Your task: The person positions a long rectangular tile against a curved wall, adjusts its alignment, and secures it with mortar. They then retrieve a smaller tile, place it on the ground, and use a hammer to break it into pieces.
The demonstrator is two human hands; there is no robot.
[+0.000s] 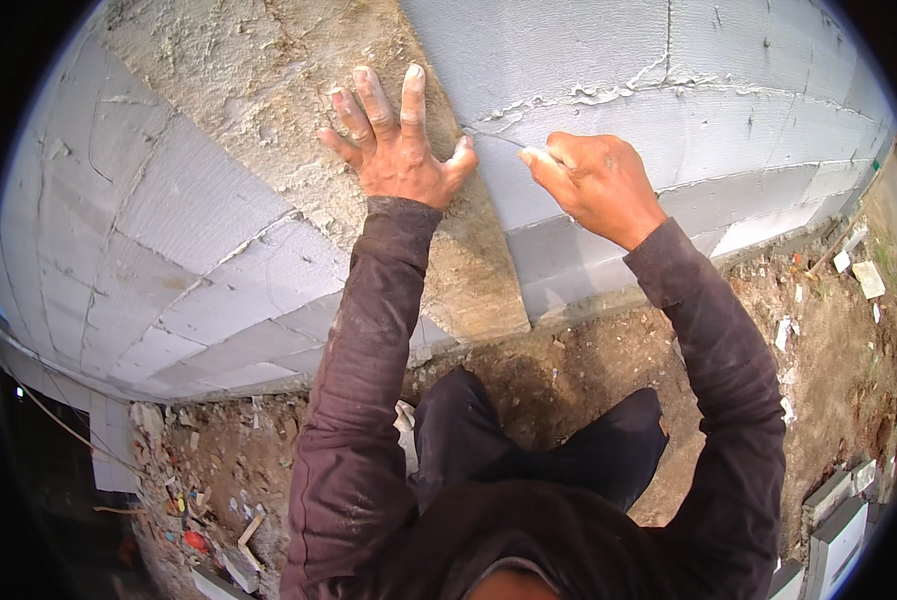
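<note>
My left hand [404,150] is spread against a rough, plaster-smeared beige strip [479,280] of the wall, fingers apart and whitened with dust, the thumb at the strip's right edge. To the right, my right hand [604,185] is closed on a thin metal tool [504,138], whose narrow length points left to the edge beside my left thumb. What the tool's hidden end is, I cannot tell. Around both hands are pale grey wall panels [739,130] with raised, whitish uneven seams.
Below, my dark-trousered legs stand on dirt [719,400] along the wall's foot. Rubble [199,480] lies at lower left beside loose wires [69,425]. Stacked board offcuts [834,525] lie at lower right, and white scraps [864,280] at the right.
</note>
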